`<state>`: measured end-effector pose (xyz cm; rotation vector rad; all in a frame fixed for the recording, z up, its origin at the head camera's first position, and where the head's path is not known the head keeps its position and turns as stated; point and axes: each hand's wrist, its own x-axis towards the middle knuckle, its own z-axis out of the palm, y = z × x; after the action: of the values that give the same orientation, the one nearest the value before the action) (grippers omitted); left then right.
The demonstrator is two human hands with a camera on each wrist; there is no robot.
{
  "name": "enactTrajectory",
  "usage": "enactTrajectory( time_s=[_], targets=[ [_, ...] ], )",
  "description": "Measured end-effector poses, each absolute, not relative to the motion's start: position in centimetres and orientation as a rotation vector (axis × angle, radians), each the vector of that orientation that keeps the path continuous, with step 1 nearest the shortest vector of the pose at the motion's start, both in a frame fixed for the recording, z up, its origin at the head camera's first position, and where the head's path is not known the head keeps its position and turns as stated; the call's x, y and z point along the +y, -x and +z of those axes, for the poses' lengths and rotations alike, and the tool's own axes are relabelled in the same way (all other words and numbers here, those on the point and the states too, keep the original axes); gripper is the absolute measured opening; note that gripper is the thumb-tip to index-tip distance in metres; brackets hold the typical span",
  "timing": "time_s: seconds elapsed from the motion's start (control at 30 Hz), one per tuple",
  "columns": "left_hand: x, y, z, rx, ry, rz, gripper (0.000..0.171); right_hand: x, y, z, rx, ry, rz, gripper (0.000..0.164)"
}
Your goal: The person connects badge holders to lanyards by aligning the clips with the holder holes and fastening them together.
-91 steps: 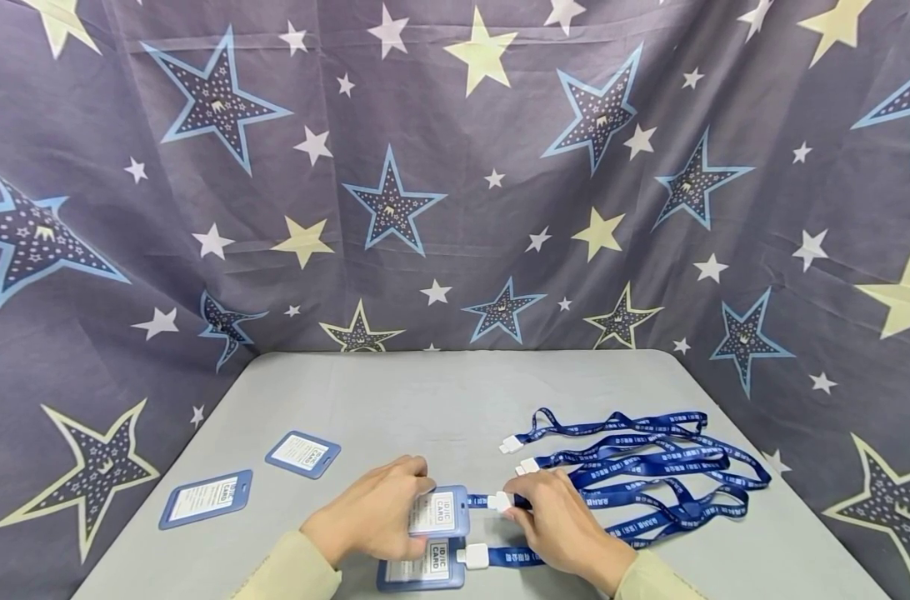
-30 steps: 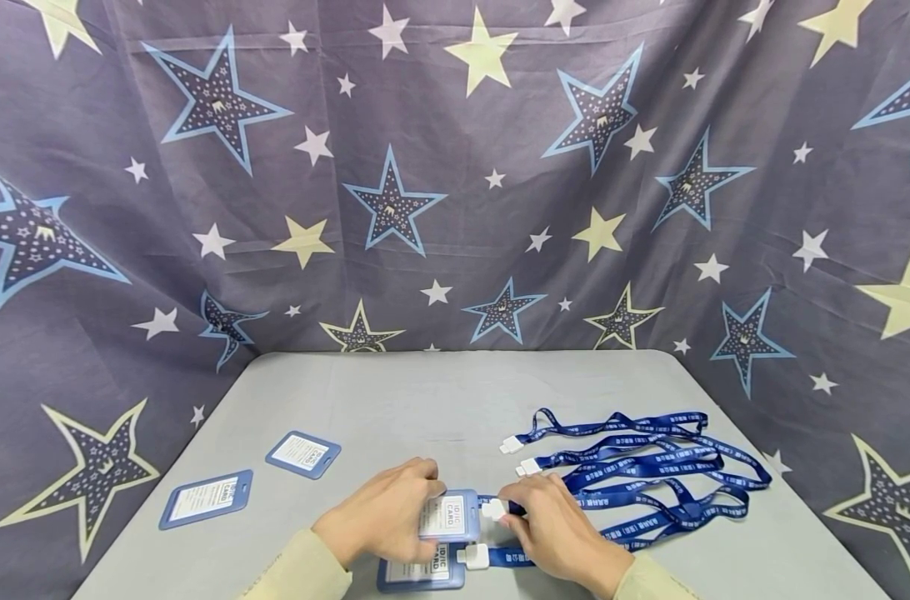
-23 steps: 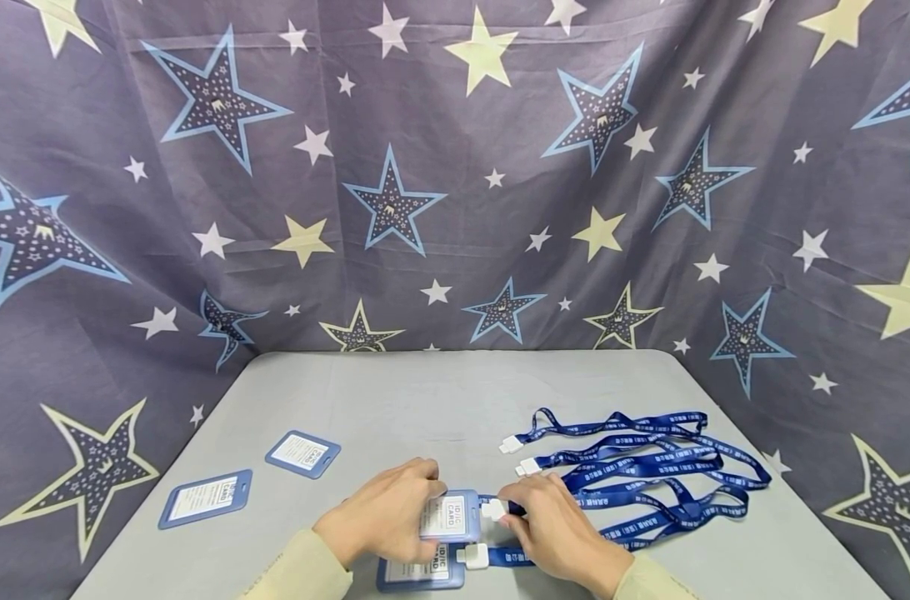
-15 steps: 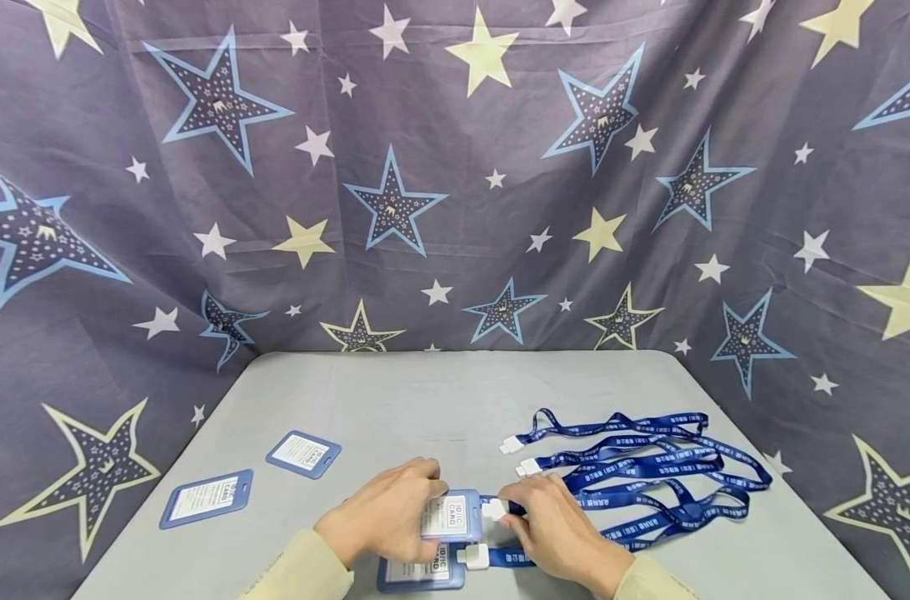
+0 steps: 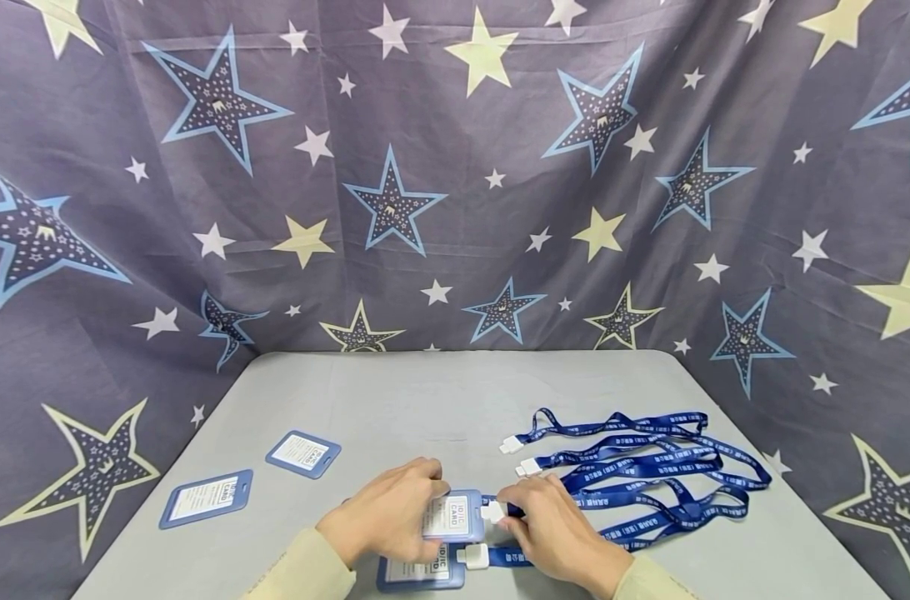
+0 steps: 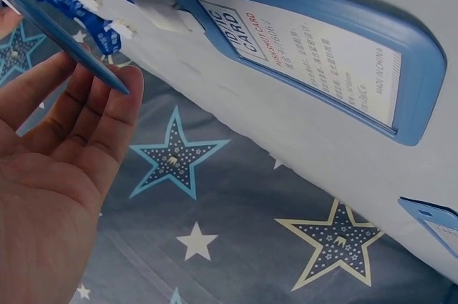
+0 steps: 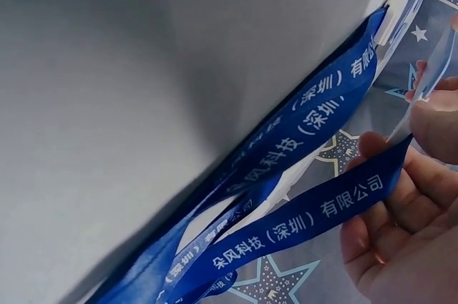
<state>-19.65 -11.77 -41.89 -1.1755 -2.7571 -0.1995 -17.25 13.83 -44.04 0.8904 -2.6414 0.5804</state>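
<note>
Between thumb and fingers, my left hand holds a blue ID card holder, its slotted end facing right. The left wrist view shows this holder nearly edge-on, raised off the table. My right hand pinches the white clip of a blue lanyard right at the slotted end. Whether the clip passes through the slot is too small to tell. Partly under the held one, a second card holder lies on the table, with another lanyard's white clip at its slot.
Two more card holders, a near-left one and a farther one, lie on the grey table. Right of my hands, blue lanyards spread out, two with loose white clips. A star-patterned curtain hangs behind.
Since three seconds ago, my left hand has moved the card holder slightly right, and the clip in my right hand now meets its slotted end. Over the last second both hands have barely moved.
</note>
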Motion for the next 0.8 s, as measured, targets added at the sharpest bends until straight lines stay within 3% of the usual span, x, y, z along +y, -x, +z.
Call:
enactTrajectory(
  time_s=[0.8],
  targets=[
    [-11.64,19.57,-41.90,-2.743,1.219,-0.191,0.050,13.75,16.95,-44.25,-2.608,-0.939,0.581,0.020]
  ],
)
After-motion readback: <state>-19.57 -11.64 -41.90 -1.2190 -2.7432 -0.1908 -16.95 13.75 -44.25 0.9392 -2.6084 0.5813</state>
